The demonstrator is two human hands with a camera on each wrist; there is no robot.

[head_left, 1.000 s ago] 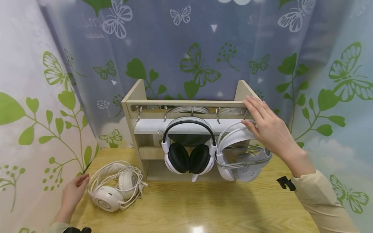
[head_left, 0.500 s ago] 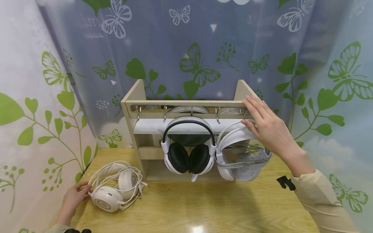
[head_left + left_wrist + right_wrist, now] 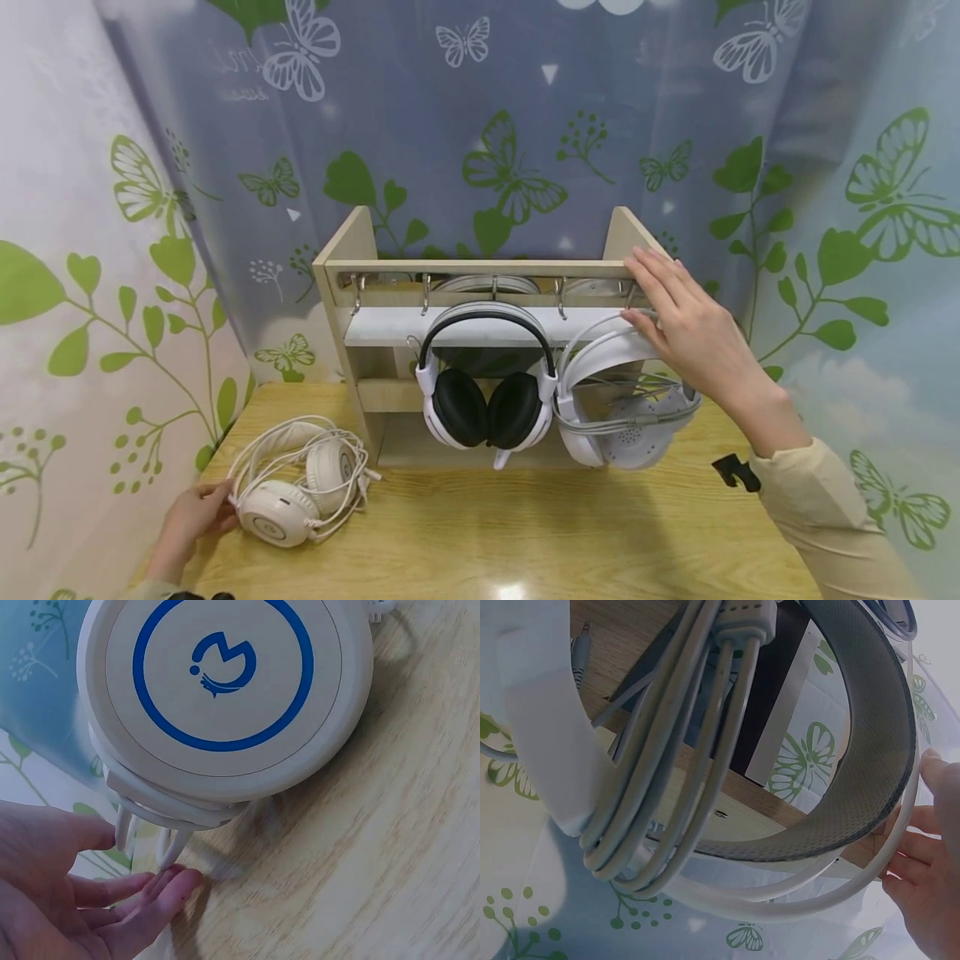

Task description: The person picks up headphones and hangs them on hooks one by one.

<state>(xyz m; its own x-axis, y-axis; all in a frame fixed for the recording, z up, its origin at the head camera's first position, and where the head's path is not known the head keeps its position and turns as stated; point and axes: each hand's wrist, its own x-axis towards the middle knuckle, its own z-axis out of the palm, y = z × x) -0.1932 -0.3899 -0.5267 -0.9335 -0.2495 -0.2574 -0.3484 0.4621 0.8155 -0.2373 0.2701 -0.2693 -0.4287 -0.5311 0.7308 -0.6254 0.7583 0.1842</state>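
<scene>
White headphones lie on the wooden table with their cable bundled around them. At their left edge is my left hand, its thumb and fingers apart around the ends of the cable loops. In the left wrist view the ear cup bears a blue ring and logo. My right hand rests with straight fingers on the upper right corner of the hook rack. Its thumb lies by the headband of a second white pair of headphones, which hangs at the right with grey cable bundled across it.
White headphones with black ear pads hang from the middle of the rack. Metal hooks line its front bar, and a white shelf sits behind. Patterned curtains enclose the wooden table.
My left hand has moved right to the edge of the headphones on the table, then slightly down. The right hand stays on the rack's corner, and the hanging headphones look the same.
</scene>
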